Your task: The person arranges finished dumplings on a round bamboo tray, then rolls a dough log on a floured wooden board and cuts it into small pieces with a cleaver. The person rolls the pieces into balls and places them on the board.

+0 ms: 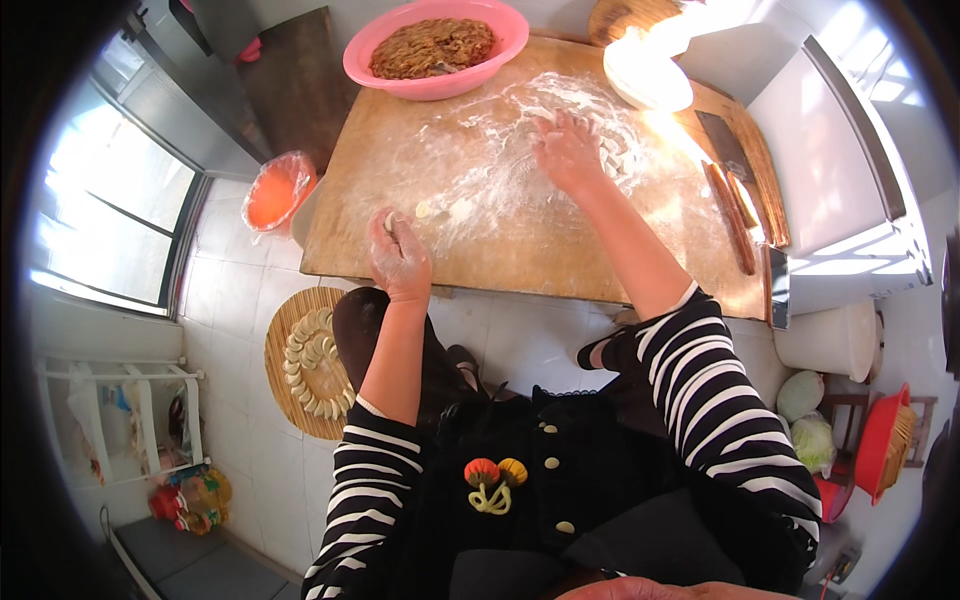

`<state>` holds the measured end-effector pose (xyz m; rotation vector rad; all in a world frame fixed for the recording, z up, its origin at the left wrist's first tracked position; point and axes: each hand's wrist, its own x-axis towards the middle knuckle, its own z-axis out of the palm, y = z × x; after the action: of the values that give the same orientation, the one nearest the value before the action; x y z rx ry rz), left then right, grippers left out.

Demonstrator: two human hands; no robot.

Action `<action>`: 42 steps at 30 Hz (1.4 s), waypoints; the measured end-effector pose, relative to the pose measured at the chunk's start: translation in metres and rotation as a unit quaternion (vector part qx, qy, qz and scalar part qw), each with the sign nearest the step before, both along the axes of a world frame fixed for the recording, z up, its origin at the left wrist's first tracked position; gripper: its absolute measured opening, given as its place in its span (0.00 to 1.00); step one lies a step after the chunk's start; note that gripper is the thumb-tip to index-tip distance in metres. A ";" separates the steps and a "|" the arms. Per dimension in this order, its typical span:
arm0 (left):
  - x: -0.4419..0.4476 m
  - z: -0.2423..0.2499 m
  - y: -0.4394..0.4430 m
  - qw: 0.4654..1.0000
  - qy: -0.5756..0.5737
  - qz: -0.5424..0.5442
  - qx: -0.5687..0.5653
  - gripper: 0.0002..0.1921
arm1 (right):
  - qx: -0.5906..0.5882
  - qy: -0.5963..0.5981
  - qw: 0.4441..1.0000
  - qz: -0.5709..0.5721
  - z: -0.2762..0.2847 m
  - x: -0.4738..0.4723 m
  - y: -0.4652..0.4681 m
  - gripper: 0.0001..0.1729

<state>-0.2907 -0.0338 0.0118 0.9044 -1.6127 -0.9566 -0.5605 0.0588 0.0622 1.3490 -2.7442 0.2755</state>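
My left hand (pixel 400 251) is at the near left of a floured wooden board (pixel 517 255), its fingers curled around a small piece of dough (pixel 389 220). Another small dough piece (pixel 424 209) lies on the board just to its right, beside some flour. My right hand (pixel 566 146) rests palm down with spread fingers in the flour near the board's far side, touching or just above dough pieces (pixel 613 156); what lies under the fingers is hidden. At the far edge stands a pink basin (pixel 360 64) of minced filling (pixel 431 49).
A rolling pin (pixel 731 217) and a cleaver (pixel 724 139) lie at the board's right. A bright white bowl (pixel 646 71) stands at the far right. Below left, a round woven tray (pixel 281 375) holds rows of dumplings. A lined orange bin (pixel 279 193) stands left of the board.
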 end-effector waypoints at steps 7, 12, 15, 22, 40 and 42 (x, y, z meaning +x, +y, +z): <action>-0.004 0.004 0.002 1.000 0.012 0.013 0.019 0.15 | -0.082 -0.084 0.934 0.337 -0.024 0.099 -0.022 0.25; 0.000 0.001 0.002 0.998 0.037 0.007 0.048 0.16 | 0.008 0.004 0.971 0.240 -0.018 0.059 -0.013 0.22; 0.001 0.005 0.005 0.999 0.017 0.015 0.033 0.16 | -0.074 -0.025 0.981 0.175 -0.021 0.020 0.020 0.23; -0.009 -0.008 -0.004 0.996 0.051 0.002 0.068 0.16 | -0.224 -0.101 0.877 0.412 -0.034 0.097 -0.015 0.22; 0.001 0.006 0.013 0.994 -0.077 0.082 -0.001 0.14 | -0.165 0.006 0.974 0.153 0.004 -0.031 0.011 0.18; 0.001 0.012 0.015 0.994 -0.074 0.078 0.028 0.14 | -0.157 -0.001 0.979 0.129 0.008 -0.032 0.004 0.17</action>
<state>-0.2899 -0.0191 0.0239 1.1464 -1.6189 -0.8464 -0.5924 0.0626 0.0702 1.6023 -2.3878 0.6919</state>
